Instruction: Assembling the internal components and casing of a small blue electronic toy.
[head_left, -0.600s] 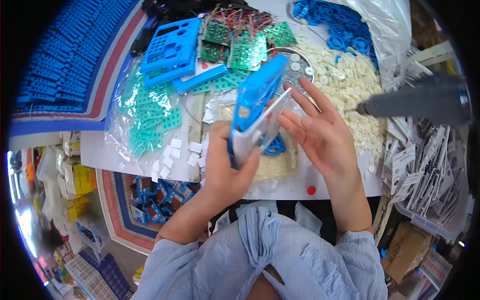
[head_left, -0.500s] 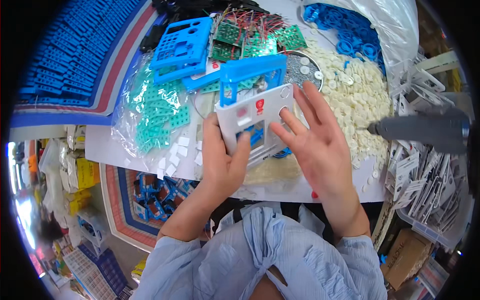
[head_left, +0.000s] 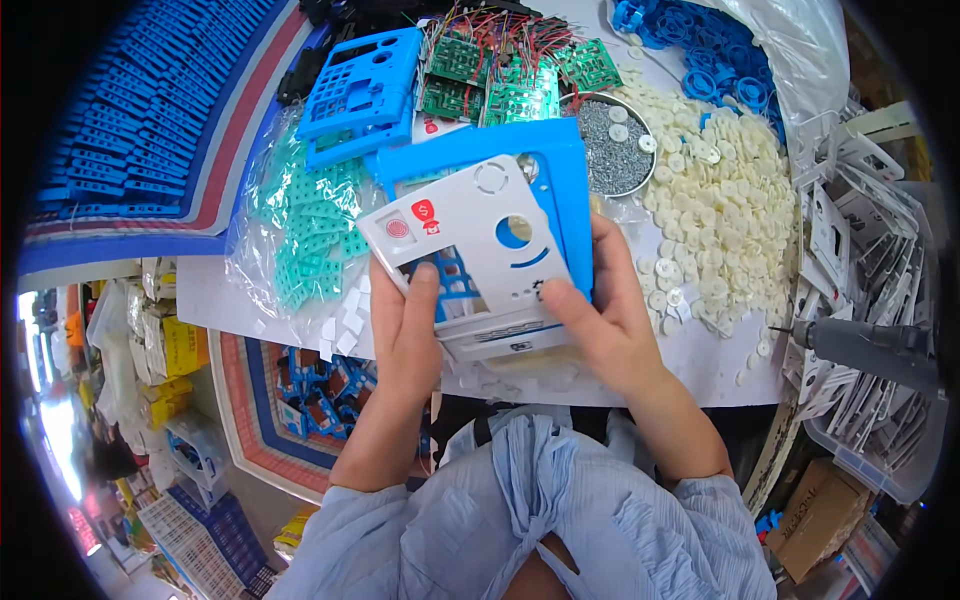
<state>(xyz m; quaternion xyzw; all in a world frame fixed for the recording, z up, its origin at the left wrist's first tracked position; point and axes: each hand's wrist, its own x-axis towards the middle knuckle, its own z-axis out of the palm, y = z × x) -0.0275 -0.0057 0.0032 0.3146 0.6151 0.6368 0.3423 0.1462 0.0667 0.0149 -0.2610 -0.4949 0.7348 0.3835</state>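
Between my two hands, above the table's near edge, is a white plastic front panel (head_left: 478,230) with cut-outs and a red printed mark. Behind it, partly covered, sits a blue plastic frame (head_left: 565,170); whether the two are joined I cannot tell. My left hand (head_left: 408,325) is closed on the panel's left side, its thumb over the window cut-out. My right hand (head_left: 615,325) grips the lower right side, thumb on the white face and fingers behind, hidden in part.
Green circuit boards (head_left: 520,90) with wires and blue housings (head_left: 362,80) lie at the back. A round dish of screws (head_left: 615,165) stands beside a heap of cream discs (head_left: 715,210). Bagged teal pieces (head_left: 300,220) lie left. An electric screwdriver (head_left: 860,345) hangs right.
My right hand has gone from spread fingers beside the panel to gripping its right side. The panel and frame have turned, so the white face now shows more fully.
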